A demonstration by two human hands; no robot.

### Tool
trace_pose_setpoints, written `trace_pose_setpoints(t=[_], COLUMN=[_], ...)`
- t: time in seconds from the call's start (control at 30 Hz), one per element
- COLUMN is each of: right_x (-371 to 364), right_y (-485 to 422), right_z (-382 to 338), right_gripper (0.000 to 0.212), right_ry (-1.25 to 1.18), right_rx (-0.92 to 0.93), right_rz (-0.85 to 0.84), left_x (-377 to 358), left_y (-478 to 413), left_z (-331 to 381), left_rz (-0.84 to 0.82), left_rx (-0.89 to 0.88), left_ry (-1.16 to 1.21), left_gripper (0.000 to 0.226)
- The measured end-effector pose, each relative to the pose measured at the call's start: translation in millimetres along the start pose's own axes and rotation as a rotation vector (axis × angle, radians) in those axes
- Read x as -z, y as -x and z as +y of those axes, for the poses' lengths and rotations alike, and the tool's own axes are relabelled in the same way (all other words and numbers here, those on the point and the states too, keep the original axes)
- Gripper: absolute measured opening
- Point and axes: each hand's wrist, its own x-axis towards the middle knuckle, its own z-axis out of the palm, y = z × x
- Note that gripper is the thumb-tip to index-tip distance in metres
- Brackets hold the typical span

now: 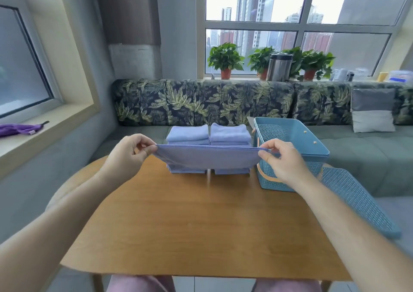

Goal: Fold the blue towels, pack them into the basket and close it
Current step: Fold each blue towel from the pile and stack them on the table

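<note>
Towel [210,157] is held up over the far side of the table [201,224], stretched wide. The basket [310,168] stands open at the right, with its lid [357,202] off beside it. The left pile [187,132] and right pile [230,132] sit folded just behind the towel. Left hand [129,155] and right hand [283,162] each have a grip pinching a top corner. My tip: keep that top edge taut and level, then match the corners exactly so the fold comes out square.

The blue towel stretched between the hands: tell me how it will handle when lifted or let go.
Probably floppy: the blue towel hangs from its top edge between the left hand and right hand. Likely light, since fingertip pinches at two corners carry it. It should hold a fold without slipping, judging by the neat folded stacks behind.
</note>
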Motion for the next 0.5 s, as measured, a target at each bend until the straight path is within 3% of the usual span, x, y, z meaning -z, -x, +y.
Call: trace_pose_setpoints(t=[0.3,0.5], right_x=[-47,-55], right_y=[111,83], right_z=[86,92], right_gripper=[0.01,0.008], right_ry=[-0.162,-0.141], right_rx=[-0.165,-0.179], right_rz=[-0.37,-0.321], left_x=[-50,-64], left_y=[123,110], left_z=[-76,-82], left_rz=[-0.334,-0.25], left_rx=[0.221,0.289], left_ry=[0.104,0.159], left_gripper=[0.014,0.007])
